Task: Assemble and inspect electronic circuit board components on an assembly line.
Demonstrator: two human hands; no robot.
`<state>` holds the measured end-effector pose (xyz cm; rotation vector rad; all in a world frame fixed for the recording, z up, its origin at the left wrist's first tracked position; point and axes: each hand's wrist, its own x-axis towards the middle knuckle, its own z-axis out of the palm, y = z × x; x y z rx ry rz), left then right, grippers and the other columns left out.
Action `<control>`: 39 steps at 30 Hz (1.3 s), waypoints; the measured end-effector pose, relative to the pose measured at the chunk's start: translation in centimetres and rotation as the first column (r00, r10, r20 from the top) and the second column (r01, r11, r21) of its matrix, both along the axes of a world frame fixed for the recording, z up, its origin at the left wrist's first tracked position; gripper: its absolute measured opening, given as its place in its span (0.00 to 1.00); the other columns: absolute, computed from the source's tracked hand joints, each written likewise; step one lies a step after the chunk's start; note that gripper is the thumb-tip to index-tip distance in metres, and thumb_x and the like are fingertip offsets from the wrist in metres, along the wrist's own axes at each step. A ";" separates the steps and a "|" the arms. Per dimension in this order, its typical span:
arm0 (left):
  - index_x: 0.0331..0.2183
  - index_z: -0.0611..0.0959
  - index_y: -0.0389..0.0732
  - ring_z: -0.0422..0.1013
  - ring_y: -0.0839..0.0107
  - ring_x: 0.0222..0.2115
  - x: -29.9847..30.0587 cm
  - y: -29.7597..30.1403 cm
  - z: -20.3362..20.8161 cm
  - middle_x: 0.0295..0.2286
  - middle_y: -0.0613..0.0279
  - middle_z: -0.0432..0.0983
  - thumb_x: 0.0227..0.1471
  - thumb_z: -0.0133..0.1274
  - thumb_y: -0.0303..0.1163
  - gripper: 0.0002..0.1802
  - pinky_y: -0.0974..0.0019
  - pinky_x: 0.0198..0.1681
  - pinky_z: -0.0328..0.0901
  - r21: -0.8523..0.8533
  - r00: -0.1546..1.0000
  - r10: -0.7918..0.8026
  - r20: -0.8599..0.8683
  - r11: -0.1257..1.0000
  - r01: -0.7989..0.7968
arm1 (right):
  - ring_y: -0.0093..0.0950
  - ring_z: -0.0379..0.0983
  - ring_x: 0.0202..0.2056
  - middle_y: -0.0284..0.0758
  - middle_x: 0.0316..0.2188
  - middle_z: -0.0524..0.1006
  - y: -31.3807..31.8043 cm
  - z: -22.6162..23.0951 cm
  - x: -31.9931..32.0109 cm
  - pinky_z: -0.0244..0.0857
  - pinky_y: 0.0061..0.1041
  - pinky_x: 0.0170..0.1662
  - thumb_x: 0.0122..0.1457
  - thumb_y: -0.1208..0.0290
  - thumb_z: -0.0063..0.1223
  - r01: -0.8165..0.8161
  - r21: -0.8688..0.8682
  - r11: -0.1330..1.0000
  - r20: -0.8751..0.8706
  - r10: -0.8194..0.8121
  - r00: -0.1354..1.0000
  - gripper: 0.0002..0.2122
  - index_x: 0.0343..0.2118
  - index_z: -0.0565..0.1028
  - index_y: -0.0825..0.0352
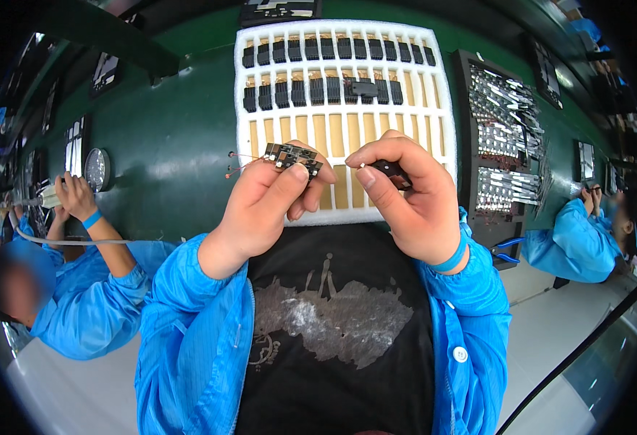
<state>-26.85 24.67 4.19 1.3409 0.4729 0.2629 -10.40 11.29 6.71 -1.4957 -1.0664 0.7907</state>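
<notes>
My left hand (250,206) pinches a small dark circuit board (289,157) between thumb and fingers. Thin red wires (236,165) stick out from the board's left end. Across a narrow gap, my right hand (416,206) has its thumb and index finger close together, with a tiny white bit at their tips. Curled in the same hand is a small black part (393,172), its exact kind partly hidden by the fingers. Both hands are over the near part of a white foam tray (333,25). Black ribbed pieces (327,49) fill its two far rows.
A black block (363,89) lies across the tray's second row. To the right, a dark tray (463,130) holds many flat strips and boards, with blue-handled pliers (508,250) near its front. Co-workers in blue sleeves sit left (94,312) and right (572,243).
</notes>
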 end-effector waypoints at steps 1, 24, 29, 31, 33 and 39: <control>0.36 0.77 0.33 0.60 0.81 0.19 0.0 0.0 0.0 0.21 0.64 0.68 0.65 0.36 0.41 0.22 0.77 0.23 0.56 -0.001 1.000 0.000 -0.002 1.000 0.000 | 0.19 0.65 0.27 0.33 0.28 0.71 0.0 0.1 0.0 0.60 0.19 0.30 0.58 0.81 0.53 -0.011 0.008 1.000 0.007 0.011 1.000 0.06 0.39 0.76 0.70; 0.36 0.82 0.36 0.64 0.85 0.25 0.0 -0.4 -0.1 0.23 0.73 0.73 0.52 0.59 0.23 0.07 0.76 0.29 0.60 0.113 0.998 -0.025 0.062 0.993 0.018 | 0.20 0.62 0.32 0.31 0.31 0.65 -1.1 -0.4 -0.9 0.61 0.19 0.37 0.60 0.83 0.50 -0.190 -0.050 0.980 -0.044 0.188 0.981 0.30 0.65 0.56 0.67; 0.34 0.81 0.35 0.67 0.85 0.27 0.1 -0.7 0.1 0.24 0.70 0.74 0.51 0.61 0.24 0.06 0.77 0.29 0.62 0.128 1.000 0.002 0.027 0.992 -0.006 | 0.21 0.60 0.33 0.31 0.31 0.62 -1.3 -0.4 -1.0 0.58 0.21 0.41 0.63 0.81 0.45 -0.229 -0.077 0.971 -0.087 0.222 0.971 0.27 0.66 0.55 0.69; 0.34 0.80 0.34 0.69 0.83 0.28 0.1 -0.7 0.2 0.27 0.66 0.76 0.51 0.61 0.23 0.08 0.77 0.31 0.63 0.131 0.999 -0.028 -0.021 0.991 0.031 | 0.21 0.60 0.33 0.31 0.31 0.63 -1.4 -0.6 -1.0 0.58 0.20 0.41 0.63 0.81 0.45 -0.227 -0.067 0.971 -0.081 0.222 0.972 0.27 0.66 0.55 0.69; 0.32 0.83 0.36 0.65 0.86 0.24 0.3 -0.9 0.2 0.22 0.73 0.74 0.51 0.62 0.26 0.05 0.76 0.27 0.61 0.170 1.000 0.024 -0.007 0.985 -0.022 | 0.21 0.60 0.33 0.31 0.31 0.63 -1.3 -0.7 -1.0 0.58 0.20 0.41 0.63 0.80 0.45 -0.227 -0.062 0.972 -0.077 0.222 0.972 0.27 0.66 0.55 0.69; 0.29 0.81 0.36 0.66 0.85 0.25 0.2 -0.7 -0.2 0.23 0.71 0.74 0.53 0.61 0.26 0.05 0.76 0.29 0.62 0.095 0.998 0.056 0.033 0.994 -0.058 | 0.20 0.62 0.36 0.32 0.36 0.69 -1.1 -0.9 -1.0 0.59 0.20 0.42 0.64 0.79 0.45 -0.258 -0.076 0.963 -0.145 0.246 0.959 0.23 0.63 0.61 0.70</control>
